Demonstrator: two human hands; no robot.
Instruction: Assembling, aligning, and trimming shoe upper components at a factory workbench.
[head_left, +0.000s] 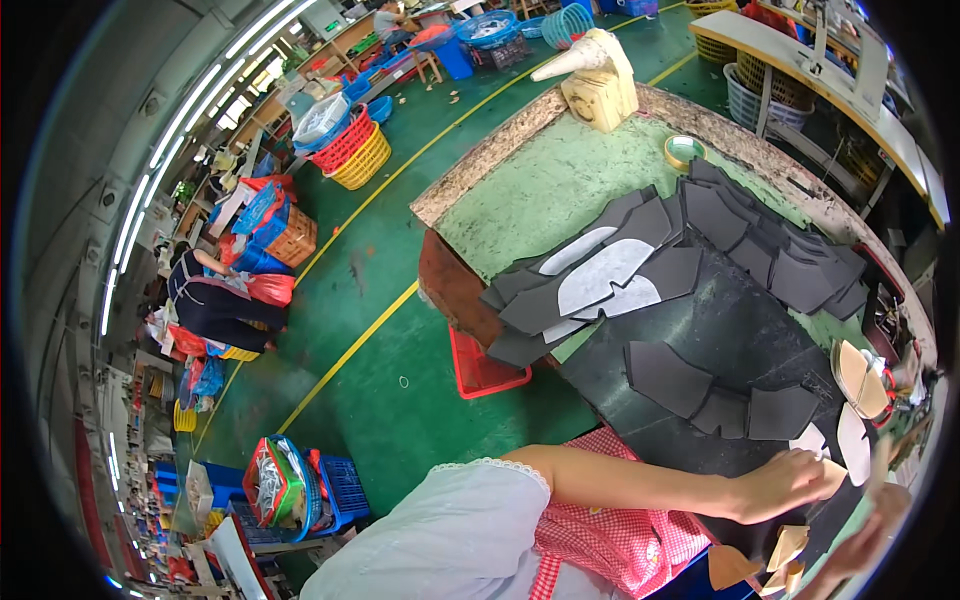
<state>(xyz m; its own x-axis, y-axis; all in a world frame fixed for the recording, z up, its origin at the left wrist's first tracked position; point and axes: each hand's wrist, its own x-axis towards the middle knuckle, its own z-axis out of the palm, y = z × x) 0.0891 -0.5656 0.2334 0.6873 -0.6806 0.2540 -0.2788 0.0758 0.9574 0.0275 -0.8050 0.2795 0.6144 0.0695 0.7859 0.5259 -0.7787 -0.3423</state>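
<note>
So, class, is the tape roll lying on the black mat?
No, the tape roll lies on the green tabletop, apart from the black mat.

2 hands in view, both bare. Left arm [630, 483] comes in from lower centre, bare from the upper arm down, running across to the right with a slight downward slope, elbow close to straight. Left wrist [738, 500] lightly bent, hand angled up a bit from it. Left hand [783, 487] knuckles up, fingers [806, 472] curled and held together in a pinch, tips to the right; thumb hard to make out. Right hand [880, 515] at far right rim, blurred, finger pose unreadable. Right forearm [832, 574] enters bottom right, slanting up-right, short stretch visible. Hands near, not touching.
</note>
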